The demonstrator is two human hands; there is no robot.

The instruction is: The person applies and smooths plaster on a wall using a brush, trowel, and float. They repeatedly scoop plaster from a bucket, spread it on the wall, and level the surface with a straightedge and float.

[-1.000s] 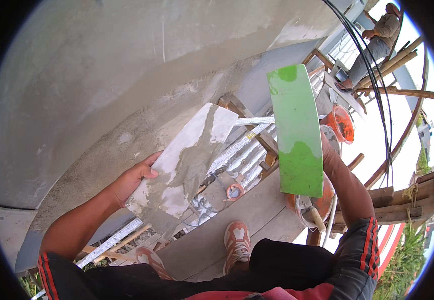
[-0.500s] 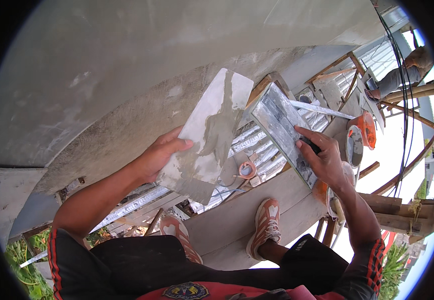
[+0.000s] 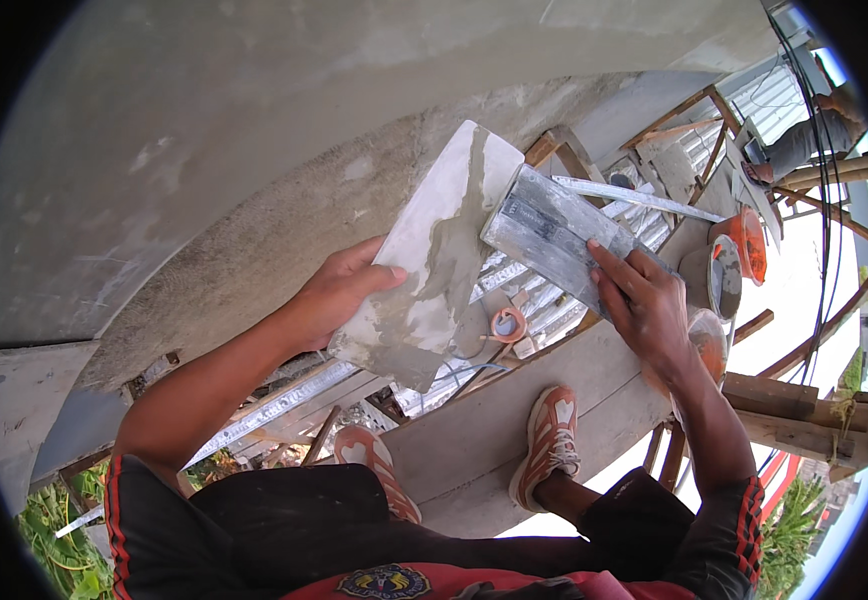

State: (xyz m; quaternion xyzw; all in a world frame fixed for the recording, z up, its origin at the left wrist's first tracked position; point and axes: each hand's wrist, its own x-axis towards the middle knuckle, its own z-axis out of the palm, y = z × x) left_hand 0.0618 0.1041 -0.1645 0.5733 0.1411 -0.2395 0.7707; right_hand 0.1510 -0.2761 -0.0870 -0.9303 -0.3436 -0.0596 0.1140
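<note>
My left hand (image 3: 349,285) grips a flat whitish board (image 3: 429,225) by its left edge, thumb on top. Wet grey mortar is smeared along the board's right side and lower end. In my right hand (image 3: 644,300) is a rectangular plastering trowel (image 3: 544,225), its handle mostly hidden under my fingers. Grey residue streaks the trowel's upper face. The trowel's left end overlaps the board's right edge in the picture; whether they touch I cannot tell. A curved wall (image 3: 254,110), smooth grey above and rougher below, rises in front of me.
My shoes stand on wooden planks (image 3: 474,430). To the right are an orange bucket (image 3: 751,245) and a grey bucket (image 3: 719,280). Corrugated metal sheets lie below, near a pinkish round container (image 3: 507,325). Cables (image 3: 822,200) hang at right; another person's leg (image 3: 804,150) shows far right.
The trowel has tilted so its face shows narrower, and its end has moved left over the board's edge. The board has shifted slightly right and up with my left hand.
</note>
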